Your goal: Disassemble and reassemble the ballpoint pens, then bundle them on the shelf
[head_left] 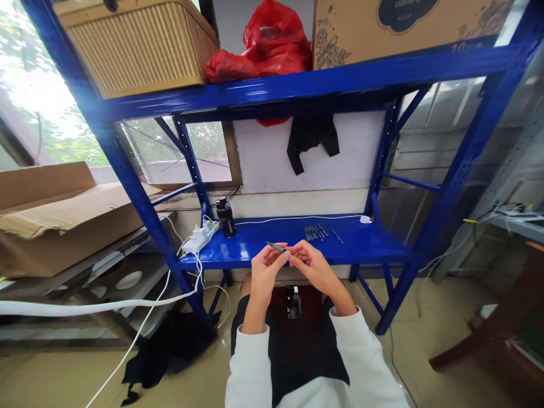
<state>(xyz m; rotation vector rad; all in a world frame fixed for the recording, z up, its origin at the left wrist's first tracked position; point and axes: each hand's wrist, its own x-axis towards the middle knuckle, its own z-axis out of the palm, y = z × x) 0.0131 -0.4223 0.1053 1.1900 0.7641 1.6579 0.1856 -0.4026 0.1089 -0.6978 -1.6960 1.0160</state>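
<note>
Both my hands meet at the front edge of the blue shelf (255, 249), holding one dark grey pen (277, 247) between them. My left hand (267, 266) pinches its body, and the tip points out to the left. The fingers of my right hand (312, 263) close round its other end, which they partly cover. Beyond my right hand, several similar pens (315, 232) lie side by side on the shelf. A single pen (337, 236) rests a little apart to their right.
A black bottle (225, 217) and a white power strip (201, 237) with cables stand at the shelf's left. A phone (293, 302) lies between my legs. Blue posts frame both sides. Above are a basket (144, 51), red bags (276, 45) and a carton (361, 34).
</note>
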